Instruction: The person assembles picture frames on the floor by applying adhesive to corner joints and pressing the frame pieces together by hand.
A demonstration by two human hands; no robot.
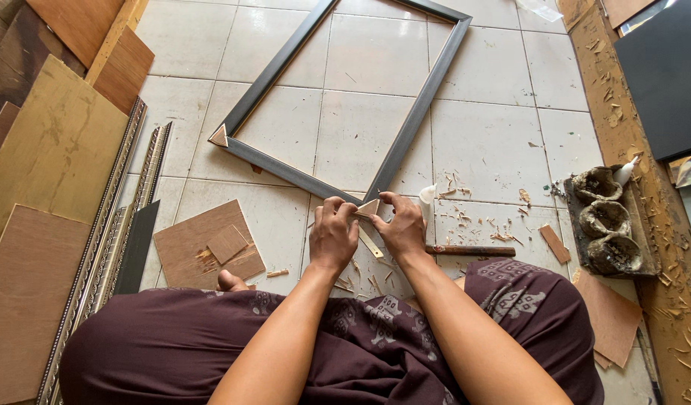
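Two hands met at the near corner of a dark picture frame (pixel 338 97) that lay flat on the tiled floor (pixel 495 142). Nearest the camera, the person's lap was covered in a maroon patterned cloth (pixel 210 345), and both forearms reached out over it. The left hand (pixel 333 234) was curled with its fingers pressed together against a small wooden triangle (pixel 368 208); the right hand (pixel 402 225) pinched the same triangle from the other side, thumb and forefinger on its edges. The triangle sat on the frame's corner joint and looked thin, light and stiff, likely easy to slip or split, so a hold by its edges seemed the safest. The frame itself appeared rigid but slender, probably weak at the joints and better lifted by two opposite rails than by one corner.

Just beyond the right hand lay a dark-handled tool (pixel 469 250) among wood shavings (pixel 465 217). To the left rested a plywood square (pixel 207 247) with a smaller piece on top. Farther off, a second triangle (pixel 219 136) capped the frame's left corner.
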